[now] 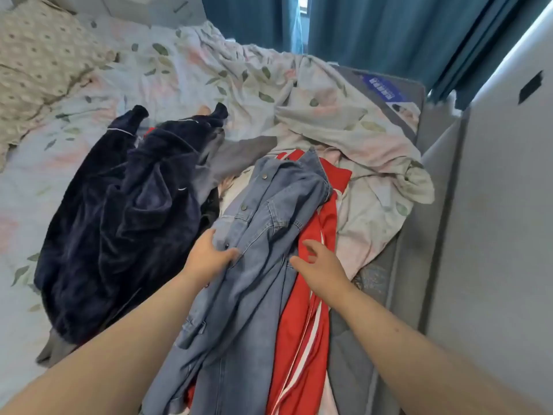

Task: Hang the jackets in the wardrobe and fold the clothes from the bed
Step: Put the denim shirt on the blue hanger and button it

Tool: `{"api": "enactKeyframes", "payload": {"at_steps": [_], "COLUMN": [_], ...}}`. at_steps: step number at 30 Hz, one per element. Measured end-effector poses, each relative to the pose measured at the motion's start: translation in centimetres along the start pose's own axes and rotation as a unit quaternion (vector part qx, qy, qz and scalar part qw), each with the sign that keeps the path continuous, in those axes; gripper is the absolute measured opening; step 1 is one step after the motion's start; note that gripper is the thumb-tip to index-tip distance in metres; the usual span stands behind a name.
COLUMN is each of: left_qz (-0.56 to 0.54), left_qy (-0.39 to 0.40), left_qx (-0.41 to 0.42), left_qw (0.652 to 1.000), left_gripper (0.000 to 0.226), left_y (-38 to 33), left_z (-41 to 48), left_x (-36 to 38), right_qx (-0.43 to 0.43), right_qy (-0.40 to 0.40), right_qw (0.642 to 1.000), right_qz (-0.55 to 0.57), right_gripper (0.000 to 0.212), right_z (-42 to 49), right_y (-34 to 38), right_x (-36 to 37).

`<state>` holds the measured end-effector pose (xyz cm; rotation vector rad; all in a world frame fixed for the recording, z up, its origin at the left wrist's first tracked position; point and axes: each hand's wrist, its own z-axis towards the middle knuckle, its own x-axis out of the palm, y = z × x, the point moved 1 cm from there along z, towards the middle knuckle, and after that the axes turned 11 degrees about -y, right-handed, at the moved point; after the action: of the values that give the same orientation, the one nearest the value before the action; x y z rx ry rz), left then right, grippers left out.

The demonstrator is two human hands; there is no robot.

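Note:
A light blue denim jacket (254, 244) lies on top of the clothes pile on the bed (89, 94). My left hand (206, 256) grips its front placket near the snap buttons. Just right of it, my right hand (320, 265) hovers over the denim's edge with its fingers spread, holding nothing. Under the denim lies a red garment with white stripes (302, 324). A dark navy velvet garment (119, 223) is bunched to the left, with grey cloth (236, 154) showing beneath it.
A crumpled floral duvet (329, 121) covers the far right of the bed and a patterned pillow (39, 61) sits at the far left. Teal curtains (374, 31) hang behind. A pale grey wall panel (502, 205) stands close on the right.

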<state>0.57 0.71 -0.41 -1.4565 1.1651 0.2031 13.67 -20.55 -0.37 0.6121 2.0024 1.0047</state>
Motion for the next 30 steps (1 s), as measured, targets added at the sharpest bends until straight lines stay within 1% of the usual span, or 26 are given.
{"api": "enactKeyframes", "payload": {"at_steps": [1,2,4,5,6,7,8,9,10,11,12,14,15,17,19,21,24,25,27,28,30], "left_qz": [-0.004,0.01,0.015,0.01,0.015,0.022,0.04,0.041,0.038,0.041,0.062,0.12,0.13,0.098,0.062,0.044,-0.029,-0.042,-0.042,-0.039,-0.043], "left_qy": [-0.016,-0.028,-0.03,-0.028,-0.023,-0.019,-0.009,0.009,0.024,0.022,0.01,-0.01,-0.013,-0.01,-0.007,0.008,0.071,0.089,0.112,0.118,0.134], "left_qx": [-0.01,-0.022,-0.037,-0.046,-0.059,-0.069,-0.064,-0.055,-0.048,-0.035,-0.02,0.001,0.006,0.005,-0.015,-0.04,-0.054,-0.063,-0.076,-0.077,-0.087], "left_qw": [1.0,0.999,0.999,0.999,0.998,0.997,0.997,0.998,0.998,0.998,0.998,0.993,0.991,0.995,0.998,0.998,0.996,0.993,0.99,0.989,0.986], "left_gripper": [0.042,0.032,0.031,0.04,0.06,0.07,0.067,0.054,0.038,0.02,0.007,0.017,0.023,0.032,0.033,0.029,0.032,0.029,0.021,0.02,0.022], "left_y": [0.2,0.6,1.8,2.4,2.8,3.3,3.6,3.6,3.4,3.2,2.9,2.4,2.0,1.6,1.5,1.7,2.6,2.9,3.8,4.2,4.9], "left_z": [0.7,1.3,2.7,3.3,3.7,4.2,4.7,5.0,5.2,5.3,5.3,4.6,4.1,2.5,0.3,-2.3,-6.6,-8.0,-10.6,-12.0,-14.7], "left_x": [0.9,1.7,3.5,4.2,4.6,4.9,4.9,4.8,4.5,4.4,4.1,3.3,2.9,2.2,1.8,1.7,1.7,1.6,1.2,1.1,0.9], "right_qx": [0.001,0.003,0.01,0.016,0.022,0.027,0.032,0.044,0.067,0.088,0.098,0.106,0.116,0.16,0.197,0.216,0.254,0.262,0.28,0.29,0.31], "right_qy": [0.001,0.002,0.003,-0.003,-0.01,-0.016,-0.015,-0.012,-0.011,-0.019,-0.04,-0.084,-0.089,-0.065,-0.039,-0.036,-0.023,-0.017,-0.015,-0.017,-0.018], "right_qw": [1.0,1.0,1.0,1.0,1.0,0.999,0.998,0.996,0.991,0.986,0.986,0.988,0.986,0.973,0.952,0.943,0.929,0.926,0.923,0.924,0.922], "right_qz": [0.006,0.003,0.001,0.005,0.008,0.02,0.044,0.078,0.117,0.14,0.131,0.079,0.081,0.153,0.23,0.251,0.269,0.272,0.264,0.251,0.23], "right_gripper": [0.057,0.057,0.057,0.056,0.052,0.045,0.035,0.028,0.025,0.025,0.025,0.022,0.019,0.011,0.007,0.009,0.018,0.023,0.035,0.04,0.042], "right_z": [0.7,1.4,2.7,3.4,3.9,4.6,5.2,5.8,6.2,6.6,6.9,7.0,6.7,5.7,4.2,2.2,-1.7,-3.3,-6.5,-8.2,-11.5], "right_y": [-0.4,-0.9,-1.8,-2.3,-2.5,-2.6,-2.4,-2.2,-1.9,-1.6,-1.2,-0.6,-0.3,-0.1,-0.2,-1.0,-3.0,-3.7,-4.6,-5.1,-6.4], "right_x": [0.3,0.7,1.5,2.0,2.5,2.9,3.5,4.0,4.5,5.0,5.3,5.6,5.7,5.7,5.2,4.5,3.5,3.3,2.7,2.4,1.6]}}
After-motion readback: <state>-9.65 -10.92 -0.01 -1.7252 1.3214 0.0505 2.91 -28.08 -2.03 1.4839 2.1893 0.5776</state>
